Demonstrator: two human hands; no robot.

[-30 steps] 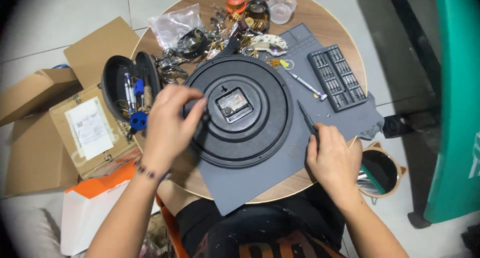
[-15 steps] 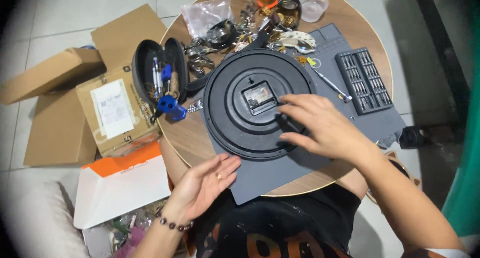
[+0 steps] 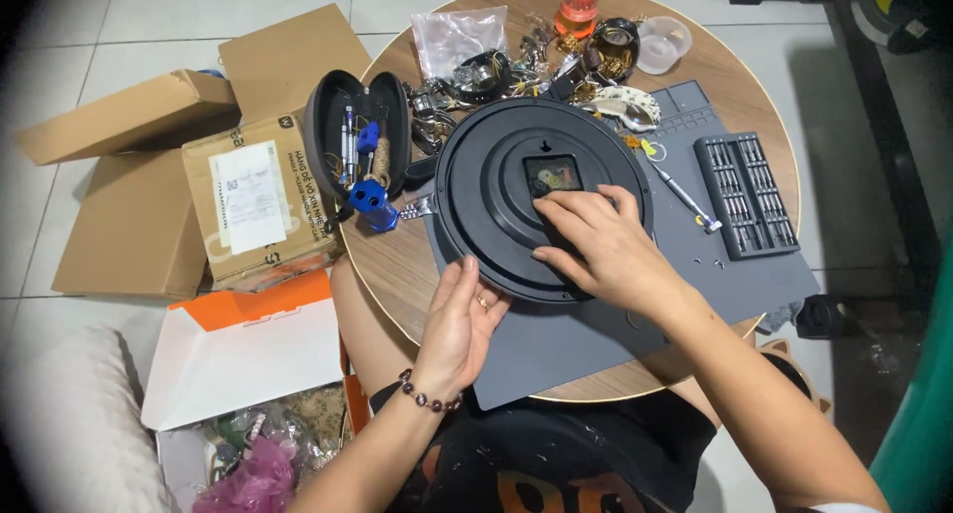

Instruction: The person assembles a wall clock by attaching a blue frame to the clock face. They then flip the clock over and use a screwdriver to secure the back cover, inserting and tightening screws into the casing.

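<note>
A round black wall clock [image 3: 496, 185] lies face down on a grey work mat [image 3: 685, 265] on a round wooden table [image 3: 397, 265]. In its middle is the square movement housing [image 3: 552, 173]. My right hand [image 3: 601, 247] rests on the clock's back just below that housing, its fingertips touching the housing's lower edge. My left hand [image 3: 459, 319] holds the clock's near left rim, fingers spread along the edge. I cannot tell whether the right hand holds a small part.
A black bit set [image 3: 745, 193] and a screwdriver [image 3: 683, 195] lie on the mat to the right. An open black case with tools [image 3: 352, 136], a blue tool [image 3: 373, 203], and small parts and jars [image 3: 556, 46] crowd the table's far side. Cardboard boxes [image 3: 199, 165] and an orange-and-white box [image 3: 248, 349] sit on the floor.
My left hand rose from the table's front edge to the clock's rim. My right hand pulled back from the housing's side toward its lower edge. The view shifted slightly.
</note>
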